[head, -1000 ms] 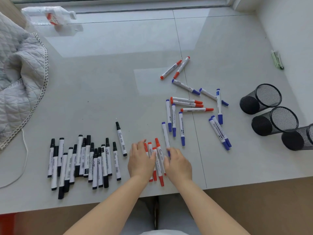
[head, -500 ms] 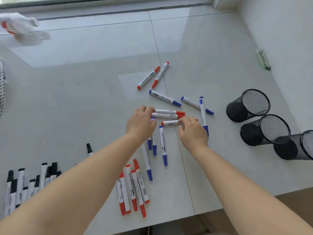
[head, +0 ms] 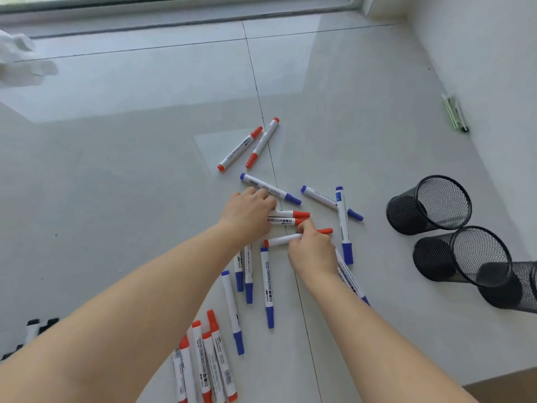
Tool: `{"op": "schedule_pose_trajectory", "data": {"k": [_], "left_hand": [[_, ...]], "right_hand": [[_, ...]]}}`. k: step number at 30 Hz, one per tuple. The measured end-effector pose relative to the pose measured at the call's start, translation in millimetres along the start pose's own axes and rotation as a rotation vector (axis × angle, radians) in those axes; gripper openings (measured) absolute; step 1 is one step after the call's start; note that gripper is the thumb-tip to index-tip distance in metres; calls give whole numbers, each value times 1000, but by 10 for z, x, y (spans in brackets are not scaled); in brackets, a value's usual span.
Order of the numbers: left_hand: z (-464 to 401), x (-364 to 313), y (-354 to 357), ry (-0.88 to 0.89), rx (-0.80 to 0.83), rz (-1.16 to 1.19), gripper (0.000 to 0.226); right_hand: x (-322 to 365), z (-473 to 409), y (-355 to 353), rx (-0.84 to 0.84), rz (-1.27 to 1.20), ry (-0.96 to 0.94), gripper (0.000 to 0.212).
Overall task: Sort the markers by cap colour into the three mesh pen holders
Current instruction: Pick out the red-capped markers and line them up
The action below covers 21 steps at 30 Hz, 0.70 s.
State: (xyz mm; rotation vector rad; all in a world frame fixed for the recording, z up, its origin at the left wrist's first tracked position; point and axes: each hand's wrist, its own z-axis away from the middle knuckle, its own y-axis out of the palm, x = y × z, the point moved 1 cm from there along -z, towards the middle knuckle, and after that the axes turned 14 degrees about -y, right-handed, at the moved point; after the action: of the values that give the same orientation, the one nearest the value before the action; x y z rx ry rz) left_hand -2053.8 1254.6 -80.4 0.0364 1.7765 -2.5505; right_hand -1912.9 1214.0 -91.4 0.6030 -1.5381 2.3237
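While our right hand (head: pixel 312 251) pinches a red marker (head: pixel 296 237) mid-frame, our left hand (head: pixel 248 212) curls over two red markers (head: pixel 287 218).

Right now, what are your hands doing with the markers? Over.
Right hand pinching one red marker. Left hand on two more red markers. All three holders without markers. Blue markers scattered around, nothing blocking.

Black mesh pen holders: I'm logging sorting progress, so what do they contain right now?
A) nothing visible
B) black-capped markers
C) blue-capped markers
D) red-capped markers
A: the black mesh pen holders show only bare mesh inside, while the red-capped markers and blue-capped markers lie on the surface.
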Motion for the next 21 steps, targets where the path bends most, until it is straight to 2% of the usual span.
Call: {"op": "schedule_pose_trajectory", "data": {"k": [3,7,10,13,17,21], "left_hand": [[-66,-25,9,21,-4,-26,27],[-110,10,21,22,-12,65,16],[-122,135,-52,-107,-55,282,14],[-186,337,-175,-265,-157,444,12],[-301,638,-269,-451,-206,484,12],[-427,835,-283,-603,-197,550,18]], "right_hand": [[52,-26,-54,77,214,-114,25],[54,-94,-168,127,311,-214,22],[71,-118,-305,62,347,-268,23],[96,-156,-478,-34,273,-271,19],[142,-262,-693,-168,264,-308,16],[211,-450,-838,-218,244,-351,18]]}}
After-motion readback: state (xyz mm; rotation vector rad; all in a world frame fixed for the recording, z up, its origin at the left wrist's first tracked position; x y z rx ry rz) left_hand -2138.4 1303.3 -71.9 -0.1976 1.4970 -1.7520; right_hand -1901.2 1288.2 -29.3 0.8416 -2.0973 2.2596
